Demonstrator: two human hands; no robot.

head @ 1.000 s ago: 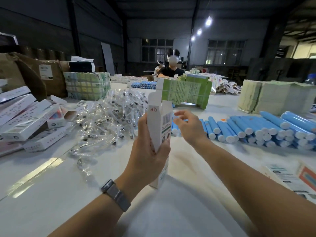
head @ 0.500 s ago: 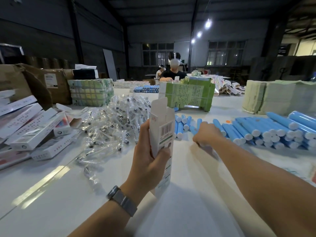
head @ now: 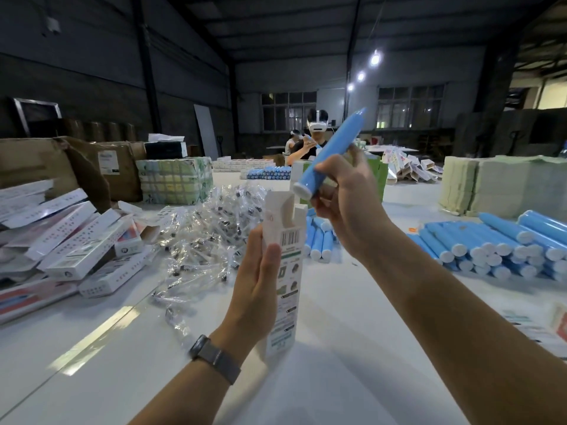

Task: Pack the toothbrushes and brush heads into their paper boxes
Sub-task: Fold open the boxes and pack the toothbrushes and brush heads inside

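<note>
Warehouse table (head: 352,317) | left hand (head: 256,289) grips upright open box (head: 287,256); right hand (head: 343,197) above it clasps tilted blue toothbrush (head: 329,150)

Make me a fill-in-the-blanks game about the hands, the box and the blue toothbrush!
1. The left hand holds a paper box whose top flap is ____.
2. The right hand grips a toothbrush handle coloured ____.
3. The wristwatch is on the ____ wrist.
4. The toothbrush handle is ____ the box, not inside.

Missing words: open; blue; left; above
</note>
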